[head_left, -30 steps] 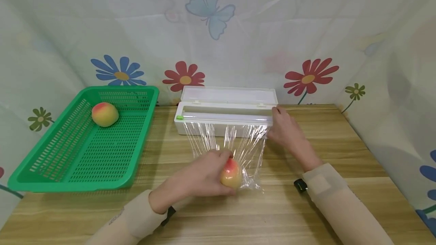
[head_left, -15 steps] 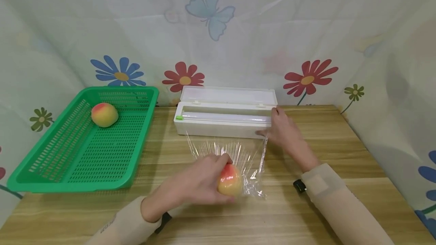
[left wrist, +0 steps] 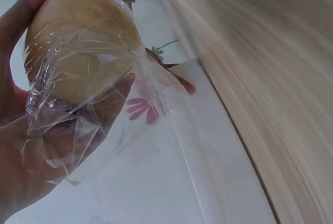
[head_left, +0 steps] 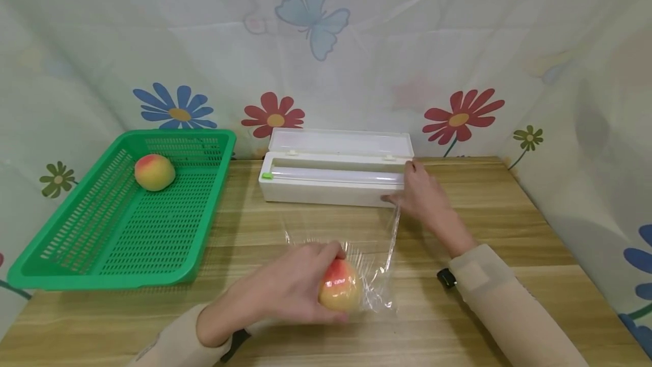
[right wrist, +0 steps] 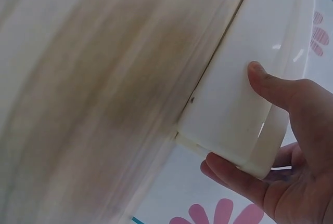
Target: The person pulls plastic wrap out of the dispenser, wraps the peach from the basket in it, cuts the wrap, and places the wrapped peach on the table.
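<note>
My left hand [head_left: 285, 289] grips a yellow-red peach [head_left: 340, 287] low over the front of the table, its thumb and fingers around the fruit's left side. Clear cling film [head_left: 378, 293] covers the peach and bunches beneath it in the left wrist view. From there the sheet stretches back toward a white cling film dispenser [head_left: 326, 194]; whether it still joins the roll is hard to see. Holding the dispenser's right end is my right hand [head_left: 425, 194], with the thumb on the front wall [right wrist: 234, 104] and fingers around the end. The dispenser's lid stands raised.
On the left lies a green plastic basket [head_left: 102, 283] with another peach [head_left: 154, 173] in it. A green slider [head_left: 267, 176] sits at the dispenser's left end. Flowered cloth [head_left: 356, 84] hangs behind and beside the wooden table [head_left: 489, 208].
My left hand has drawn the peach and film toward me and slightly left, away from the dispenser. The film's taut creases have slackened and dropped. My right hand stays at the dispenser's end.
</note>
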A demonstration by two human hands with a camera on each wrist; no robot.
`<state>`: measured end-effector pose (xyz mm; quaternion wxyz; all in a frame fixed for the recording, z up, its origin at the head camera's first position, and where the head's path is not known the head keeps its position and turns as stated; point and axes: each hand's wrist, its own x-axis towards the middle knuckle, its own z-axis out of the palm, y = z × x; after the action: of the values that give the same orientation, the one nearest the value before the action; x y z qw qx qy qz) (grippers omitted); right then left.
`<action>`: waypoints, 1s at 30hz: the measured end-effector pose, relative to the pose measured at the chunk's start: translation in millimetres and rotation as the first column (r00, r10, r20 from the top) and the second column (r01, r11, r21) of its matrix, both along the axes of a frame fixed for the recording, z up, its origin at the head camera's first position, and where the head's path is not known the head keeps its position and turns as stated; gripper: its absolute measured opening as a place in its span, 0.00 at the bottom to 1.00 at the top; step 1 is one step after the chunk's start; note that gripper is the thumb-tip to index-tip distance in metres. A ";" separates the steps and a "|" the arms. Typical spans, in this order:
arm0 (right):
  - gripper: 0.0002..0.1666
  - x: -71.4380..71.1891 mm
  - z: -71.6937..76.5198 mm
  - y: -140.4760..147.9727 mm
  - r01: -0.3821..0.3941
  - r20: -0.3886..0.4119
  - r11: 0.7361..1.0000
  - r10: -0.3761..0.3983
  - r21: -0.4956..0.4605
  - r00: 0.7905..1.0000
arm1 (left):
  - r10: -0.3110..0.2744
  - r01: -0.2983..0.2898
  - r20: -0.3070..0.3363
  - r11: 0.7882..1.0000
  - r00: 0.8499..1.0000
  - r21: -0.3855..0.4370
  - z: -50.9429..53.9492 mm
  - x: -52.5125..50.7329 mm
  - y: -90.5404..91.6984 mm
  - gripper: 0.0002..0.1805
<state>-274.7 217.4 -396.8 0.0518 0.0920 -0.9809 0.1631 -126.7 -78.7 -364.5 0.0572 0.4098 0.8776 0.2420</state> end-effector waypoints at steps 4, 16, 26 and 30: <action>0.60 -0.7 0.2 -1.3 -0.002 0.001 1.000 0.002 -0.015 1.000 | -0.016 0.016 0.008 1.000 1.000 -0.004 1.0 4.0 -1.9 0.40; 0.58 -1.2 3.1 -1.8 -0.034 -0.010 0.999 0.034 0.001 0.999 | -0.096 0.095 0.033 0.995 0.995 0.011 2.7 12.4 -2.6 0.36; 0.62 -3.6 4.2 -4.0 -0.029 0.018 1.000 0.029 -0.001 0.999 | -0.204 0.205 0.009 0.979 0.979 -0.007 0.0 11.9 -3.7 0.34; 0.64 -4.0 4.4 -2.0 -0.025 0.045 1.000 0.024 0.002 0.999 | -0.201 0.201 0.014 0.979 0.980 -0.026 -9.3 8.4 -1.8 0.35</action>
<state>-278.7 215.4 -392.4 0.0278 0.1004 -0.9809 0.1645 -118.2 -80.5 -373.8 0.0918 0.4942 0.8346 0.2251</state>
